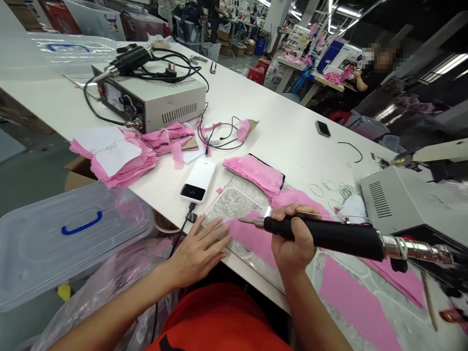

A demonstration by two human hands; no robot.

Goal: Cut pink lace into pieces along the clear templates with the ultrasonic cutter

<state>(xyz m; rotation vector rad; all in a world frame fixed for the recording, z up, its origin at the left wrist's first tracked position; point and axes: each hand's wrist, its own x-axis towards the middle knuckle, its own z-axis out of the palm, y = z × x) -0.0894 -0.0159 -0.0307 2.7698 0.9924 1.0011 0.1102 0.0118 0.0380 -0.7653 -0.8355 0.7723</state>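
Observation:
My right hand is wrapped round a thick black handpiece, whose slim metal tip points left. A cable end trails from it at the right edge. The tip hangs over a pink fabric piece that lies on a clear patterned plastic template. Flat and with fingers stretched, my left hand rests at the template's left edge, its fingertips at the pink fabric. Just beyond, a stack of pink pieces lies partly over a dark-edged board. A white power bank sits beyond my left hand, a cable plugged into it.
A grey control box carries another black handpiece; a second box stands right. A bundle of pink pieces, a phone and more pink fabric lie about. A lidded plastic bin stands left. A person works farther off.

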